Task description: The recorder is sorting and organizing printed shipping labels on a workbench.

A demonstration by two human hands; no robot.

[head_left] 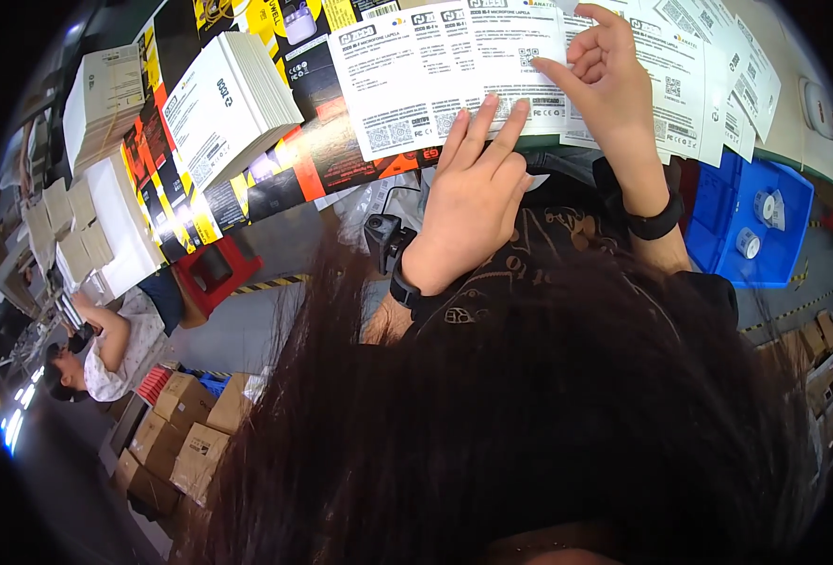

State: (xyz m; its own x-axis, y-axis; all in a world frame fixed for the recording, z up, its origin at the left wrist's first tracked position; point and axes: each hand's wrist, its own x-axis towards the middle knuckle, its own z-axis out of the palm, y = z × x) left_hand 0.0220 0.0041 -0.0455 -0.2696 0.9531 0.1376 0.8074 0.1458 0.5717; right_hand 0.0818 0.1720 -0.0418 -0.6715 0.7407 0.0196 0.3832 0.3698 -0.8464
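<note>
The head view looks down over dark hair at a table where white printed sheets (407, 80) lie spread in an overlapping row. The left hand (473, 193) lies flat with fingers stretched, pressing down the edge of one sheet; it grasps nothing. The right hand (605, 80) pinches something small and pale between thumb and fingers above the next sheets (689, 71), probably a sticker, but it is too small to tell. The step in hand seems to be fixing a small label onto a sheet; the next move would need careful placing while the left hand keeps the paper steady. Left on the table stands a stack of white cards (228, 99) on black-and-yellow flattened boxes (167, 202). On the right a blue bin (798, 202) holds small rolls (748, 242). Brown cartons (176, 438) stand on the floor below.
</note>
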